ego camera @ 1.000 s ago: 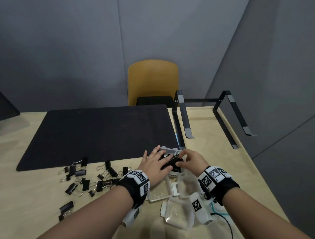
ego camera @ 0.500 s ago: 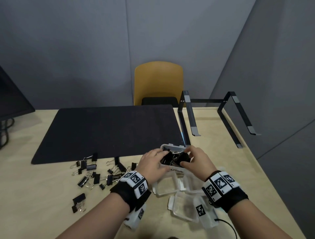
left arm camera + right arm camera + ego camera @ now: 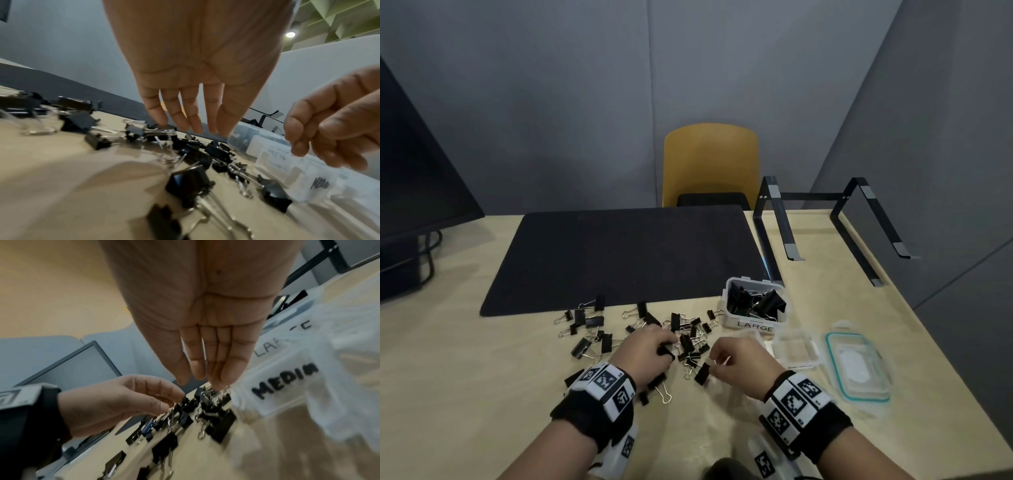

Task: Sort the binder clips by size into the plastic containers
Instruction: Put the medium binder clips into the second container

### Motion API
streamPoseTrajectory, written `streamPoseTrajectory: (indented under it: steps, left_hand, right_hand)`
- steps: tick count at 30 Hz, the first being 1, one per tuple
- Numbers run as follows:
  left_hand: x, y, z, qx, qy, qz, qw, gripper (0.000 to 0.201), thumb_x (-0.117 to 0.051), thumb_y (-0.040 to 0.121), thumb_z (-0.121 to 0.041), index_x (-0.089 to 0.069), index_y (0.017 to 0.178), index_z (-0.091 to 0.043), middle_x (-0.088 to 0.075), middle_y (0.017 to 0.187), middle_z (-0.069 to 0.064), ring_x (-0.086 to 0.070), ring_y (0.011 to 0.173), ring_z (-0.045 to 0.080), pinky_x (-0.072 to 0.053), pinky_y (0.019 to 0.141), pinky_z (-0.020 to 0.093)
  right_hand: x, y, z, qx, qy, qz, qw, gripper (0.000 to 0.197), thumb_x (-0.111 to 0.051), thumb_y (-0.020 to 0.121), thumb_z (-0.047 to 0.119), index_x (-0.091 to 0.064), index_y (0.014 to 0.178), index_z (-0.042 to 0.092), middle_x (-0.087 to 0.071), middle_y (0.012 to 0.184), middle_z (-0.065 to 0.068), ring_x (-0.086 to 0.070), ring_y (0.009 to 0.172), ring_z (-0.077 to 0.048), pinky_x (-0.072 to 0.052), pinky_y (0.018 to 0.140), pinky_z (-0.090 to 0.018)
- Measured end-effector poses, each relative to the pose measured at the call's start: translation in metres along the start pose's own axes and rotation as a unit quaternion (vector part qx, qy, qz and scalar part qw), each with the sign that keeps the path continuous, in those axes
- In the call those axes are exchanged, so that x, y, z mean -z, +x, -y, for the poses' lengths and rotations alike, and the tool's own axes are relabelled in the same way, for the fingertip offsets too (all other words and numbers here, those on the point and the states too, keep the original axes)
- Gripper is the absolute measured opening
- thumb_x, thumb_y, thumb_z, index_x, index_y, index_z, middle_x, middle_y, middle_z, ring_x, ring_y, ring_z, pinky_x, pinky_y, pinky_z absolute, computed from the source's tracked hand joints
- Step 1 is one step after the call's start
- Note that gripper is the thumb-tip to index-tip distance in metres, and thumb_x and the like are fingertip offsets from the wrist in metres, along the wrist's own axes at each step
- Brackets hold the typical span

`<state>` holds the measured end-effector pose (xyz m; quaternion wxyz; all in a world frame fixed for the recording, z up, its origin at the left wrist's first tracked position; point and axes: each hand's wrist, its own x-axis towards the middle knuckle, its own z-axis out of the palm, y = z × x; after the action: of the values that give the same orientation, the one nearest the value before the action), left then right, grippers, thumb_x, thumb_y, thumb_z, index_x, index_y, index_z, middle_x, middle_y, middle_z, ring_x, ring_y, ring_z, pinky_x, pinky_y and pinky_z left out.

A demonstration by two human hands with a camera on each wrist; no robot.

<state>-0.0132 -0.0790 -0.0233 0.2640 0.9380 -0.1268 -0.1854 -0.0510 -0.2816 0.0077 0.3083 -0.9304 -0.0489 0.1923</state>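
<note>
Several black binder clips (image 3: 690, 337) lie scattered on the wooden table in front of the black mat. My left hand (image 3: 654, 351) is down in the pile, its thumb and fingers pinching a small clip (image 3: 183, 401). Just to the right, my right hand (image 3: 726, 358) is curled, and its fingertips pinch the wire handle of a black clip (image 3: 702, 372). The clear box labelled LARGE (image 3: 754, 327) stands behind the right hand with big clips inside. A clear box marked MEDIUM (image 3: 285, 378) sits right of the right hand.
A clear lid with a teal rim (image 3: 858, 368) lies at the right near the table edge. A black laptop stand (image 3: 835, 219) sits at the back right, a monitor (image 3: 417, 178) at the left, and a yellow chair (image 3: 710, 164) behind the table.
Both hands have left the LARGE box and come back toward me and leftward onto the loose pile. Each now pinches a clip. The head view has swung right.
</note>
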Motion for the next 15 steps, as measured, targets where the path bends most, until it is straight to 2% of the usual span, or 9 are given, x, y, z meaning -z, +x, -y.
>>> streamPoseTrajectory:
  steps: [3, 7, 9, 11, 15]
  left_hand:
    - [0.004, -0.009, 0.013, 0.002, 0.0, 0.002, 1.0, 0.036, -0.057, 0.084, -0.015, -0.06, 0.118, -0.027, -0.048, 0.101, -0.011, -0.051, 0.107, 0.011, -0.042, 0.096, 0.024]
    - [0.005, -0.021, 0.026, -0.006, -0.001, 0.013, 1.0, 0.041, -0.059, 0.083, -0.012, -0.057, 0.119, -0.031, -0.046, 0.109, -0.015, -0.047, 0.105, 0.003, -0.042, 0.095, 0.019]
    - [0.004, -0.027, 0.028, -0.011, 0.009, 0.022, 1.0, 0.037, -0.063, 0.082, -0.017, -0.057, 0.115, -0.033, -0.046, 0.112, -0.016, -0.046, 0.106, 0.002, -0.04, 0.09, 0.015]
    - [0.003, -0.03, 0.028, -0.019, 0.018, 0.031, 0.999, 0.038, -0.067, 0.081, -0.02, -0.056, 0.114, -0.035, -0.046, 0.114, -0.016, -0.047, 0.107, 0.003, -0.04, 0.09, 0.016]
    - [-0.004, -0.028, 0.026, -0.049, 0.045, 0.048, 0.997, 0.052, -0.057, 0.08, -0.004, -0.055, 0.117, -0.04, -0.046, 0.119, -0.017, -0.046, 0.111, 0.006, -0.041, 0.098, 0.023]
  right_hand:
    - [-0.018, 0.001, 0.007, -0.009, -0.029, -0.004, 1.0, 0.02, -0.06, 0.086, 0.025, -0.061, 0.105, 0.02, -0.064, 0.107, 0.0, -0.056, 0.085, -0.013, -0.048, 0.077, -0.026]
    - [-0.033, 0.001, 0.015, 0.0, -0.11, -0.007, 0.994, 0.025, -0.052, 0.089, 0.021, -0.055, 0.113, 0.016, -0.06, 0.111, -0.006, -0.058, 0.098, -0.023, -0.046, 0.08, -0.029]
    - [-0.04, -0.001, 0.018, -0.01, -0.136, -0.007, 0.991, 0.023, -0.05, 0.089, 0.018, -0.052, 0.112, 0.014, -0.059, 0.11, -0.008, -0.058, 0.098, -0.024, -0.045, 0.078, -0.029]
    - [-0.046, -0.002, 0.021, -0.023, -0.15, -0.004, 0.988, 0.023, -0.047, 0.09, 0.013, -0.051, 0.112, 0.012, -0.057, 0.111, -0.01, -0.058, 0.099, -0.027, -0.046, 0.079, -0.03]
    - [-0.052, 0.001, 0.024, -0.043, -0.17, 0.013, 0.984, 0.027, -0.046, 0.089, 0.01, -0.05, 0.115, 0.01, -0.052, 0.115, -0.013, -0.057, 0.103, -0.031, -0.047, 0.083, -0.036]
